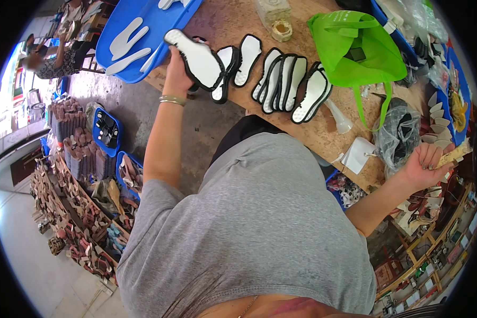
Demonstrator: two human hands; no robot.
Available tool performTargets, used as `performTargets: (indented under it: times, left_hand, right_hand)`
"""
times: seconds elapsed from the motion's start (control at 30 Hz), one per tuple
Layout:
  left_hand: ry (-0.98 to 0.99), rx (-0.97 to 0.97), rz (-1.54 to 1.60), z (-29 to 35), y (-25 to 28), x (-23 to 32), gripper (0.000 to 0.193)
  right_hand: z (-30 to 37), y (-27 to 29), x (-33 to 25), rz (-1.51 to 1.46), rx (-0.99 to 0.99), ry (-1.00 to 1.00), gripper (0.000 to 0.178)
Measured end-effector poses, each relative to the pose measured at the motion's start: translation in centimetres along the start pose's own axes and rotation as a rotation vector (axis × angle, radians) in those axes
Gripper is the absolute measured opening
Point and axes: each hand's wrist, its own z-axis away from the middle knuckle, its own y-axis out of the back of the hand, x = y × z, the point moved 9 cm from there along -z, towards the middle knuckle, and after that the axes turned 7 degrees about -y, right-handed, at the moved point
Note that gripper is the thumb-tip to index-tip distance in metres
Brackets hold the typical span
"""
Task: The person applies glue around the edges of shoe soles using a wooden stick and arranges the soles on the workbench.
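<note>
My left hand, with bangles on the wrist, grips a white, black-edged insole over the table's left edge. Partly behind it lies another black-edged insole, and a single one rests just to the right. Further along, several more insoles overlap in a row, with a last pair at the right end. Out at the far right, my right hand is closed round one end of a pale yellow, flat strip; its exact kind cannot be made out.
A blue tray with white sole-shaped pieces stands at the upper left. On the wooden table are a green bag, a crusted jar, a whitish funnel-like piece and clear plastic wrap. Another person sits far left.
</note>
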Motion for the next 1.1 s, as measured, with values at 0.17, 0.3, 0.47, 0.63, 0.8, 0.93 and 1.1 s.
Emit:
performTargets:
  times: [0.17,0.3,0.47,0.63,0.8,0.93,1.1]
  left_hand:
    - [0.173,0.319,-0.235,-1.8,8.5,-2.9,0.056]
    - [0.213,0.277,-0.339,-7.5,6.4,-5.5,0.053]
    - [0.115,0.365,-0.092,-15.5,6.6,-7.8,0.049]
    - [0.089,0.517,-0.498,-18.4,7.4,-8.5,0.057]
    - [0.169,0.549,-0.133,-19.3,8.6,-11.7,0.066]
    - [-0.268,0.385,-0.733,-15.0,5.2,-11.2,0.033]
    - [0.02,-0.238,-1.065,-3.8,-4.7,-19.5,0.026]
  right_hand:
    - [0.7,-0.7,3.2,-0.058,-0.045,-0.084,0.052]
    - [1.6,-1.4,4.2,-0.102,-0.016,-0.135,0.048]
    - [5.1,1.7,-0.8,0.052,0.218,0.033,0.05]
    - [11.4,4.9,-8.5,0.125,0.442,0.22,0.037]
    - [18.1,9.2,-13.2,0.125,0.641,0.372,0.045]
    - [19.1,10.9,-11.3,0.055,0.56,0.294,0.068]
    - [16.9,12.4,-7.7,-0.007,0.388,0.189,0.081]
